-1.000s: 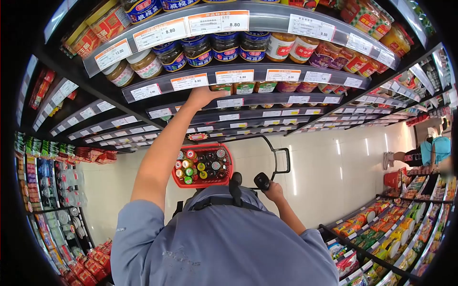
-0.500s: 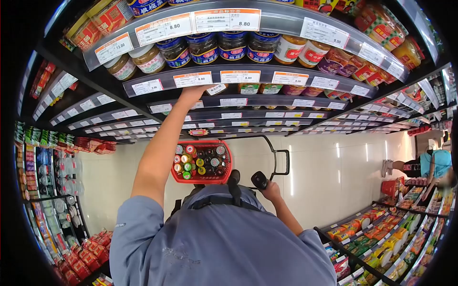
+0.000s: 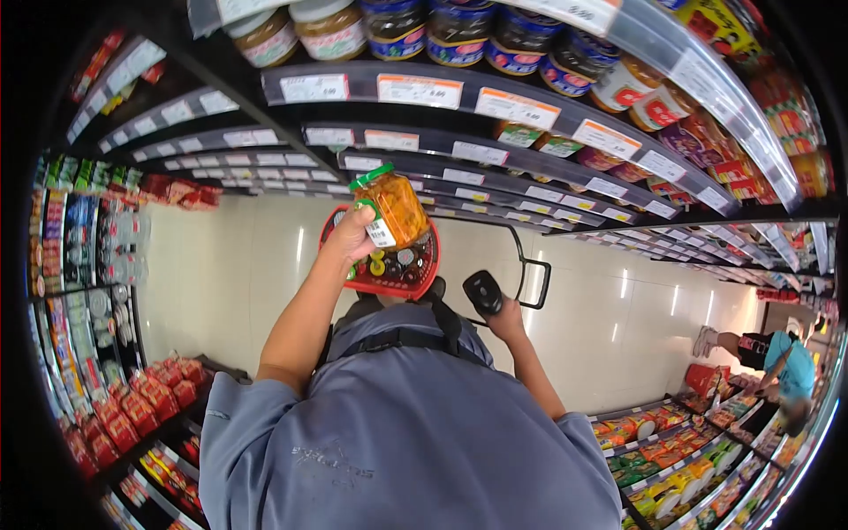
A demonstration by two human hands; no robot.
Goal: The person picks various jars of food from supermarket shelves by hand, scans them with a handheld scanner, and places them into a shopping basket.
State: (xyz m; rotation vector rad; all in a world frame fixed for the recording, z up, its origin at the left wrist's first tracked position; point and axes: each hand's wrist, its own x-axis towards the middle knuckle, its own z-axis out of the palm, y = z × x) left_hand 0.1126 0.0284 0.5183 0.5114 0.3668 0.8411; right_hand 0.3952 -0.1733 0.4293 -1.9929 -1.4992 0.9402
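Observation:
My left hand (image 3: 353,237) is wrapped round a glass jar (image 3: 402,210) with a green lid and orange pickled food inside. The jar is tilted, and a white label with a barcode faces up near my fingers. Below it stands a red shopping basket (image 3: 432,259) with several jars in it, partly hidden by the held jar and my hand. Lower and to the right, my right hand (image 3: 507,320) grips a black handheld barcode scanner (image 3: 482,291), apart from the jar.
Shelves with price tags (image 3: 420,90) and jars (image 3: 397,31) rise ahead. The basket's long black handle (image 3: 544,284) extends over the tiled floor (image 3: 583,327). Packaged goods (image 3: 671,446) line the right side, red packets (image 3: 137,411) the left. Another person (image 3: 789,367) bends at far right.
My left hand has come out from the shelf and down over the basket, now holding the jar. The view has shifted. My right hand still holds the scanner.

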